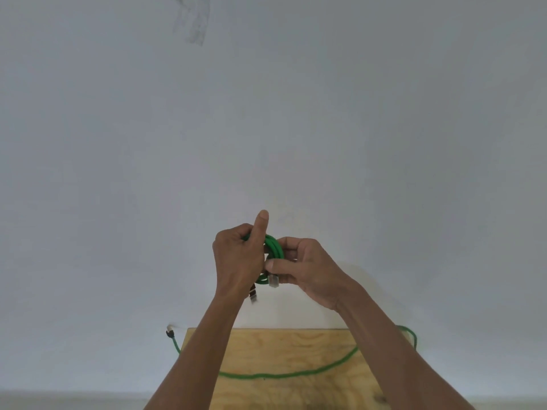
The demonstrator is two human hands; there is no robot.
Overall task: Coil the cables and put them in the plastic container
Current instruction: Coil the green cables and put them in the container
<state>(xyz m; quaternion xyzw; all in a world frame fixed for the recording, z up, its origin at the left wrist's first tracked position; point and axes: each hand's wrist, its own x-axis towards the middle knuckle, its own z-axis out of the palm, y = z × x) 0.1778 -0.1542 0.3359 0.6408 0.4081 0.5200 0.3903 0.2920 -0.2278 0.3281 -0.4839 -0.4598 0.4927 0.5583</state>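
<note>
The left hand (236, 258) is closed around a small green coil of cable (273, 250), its thumb sticking straight up past the loops. The right hand (307, 270) meets it from the right, thumb and fingers pinched on the coil just above a clear plug (273, 280) that hangs at the coil's lower edge. A second plug (253, 294), darker, dangles below the left hand. Both hands are raised in front of a plain pale wall (266, 113), which fills most of the view.

Below them, at the near edge, lies a wooden board (284, 350). A second green cable (296, 374) lies uncoiled across it, sagging from the right side to the left and running off the board's left edge, where it ends in a pale plug (170, 331) near the wall. No container shows in this view.
</note>
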